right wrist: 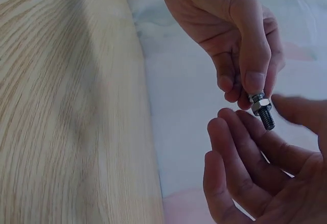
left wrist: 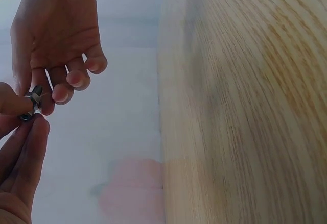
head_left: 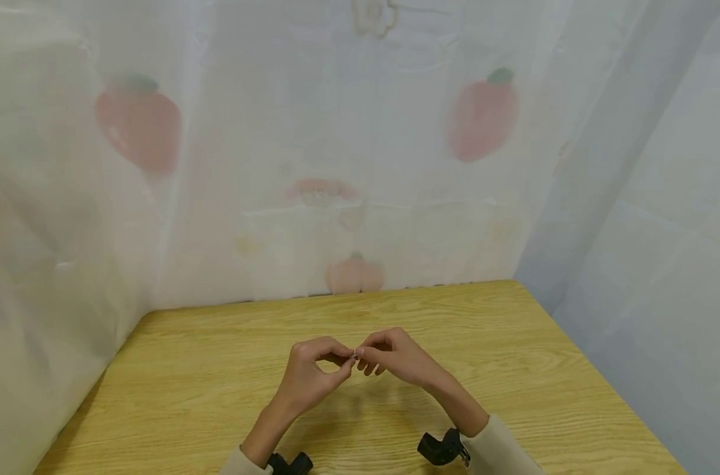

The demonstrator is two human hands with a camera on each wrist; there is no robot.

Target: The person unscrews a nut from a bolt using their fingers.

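A small metal bolt point(right wrist: 267, 120) carries a hexagonal nut point(right wrist: 261, 105) partway along its thread. My left hand point(head_left: 316, 371) pinches the bolt's head end between thumb and fingers, so the head is mostly hidden. What looks like a washer point(right wrist: 257, 96) shows between those fingertips and the nut. In the right wrist view the threaded end points down towards my right hand point(right wrist: 271, 178). That hand's thumb and index finger stand on either side of the nut, apparently without gripping it; its other fingers are loosely bent. Both hands are above the wooden table point(head_left: 217, 369).
Pale sheeting printed with strawberries point(head_left: 484, 119) hangs behind the table and along both sides. A dark wrist mount point(head_left: 443, 448) sits on the right wrist and another dark mount point(head_left: 291, 464) on the left, both low over the table's near part.
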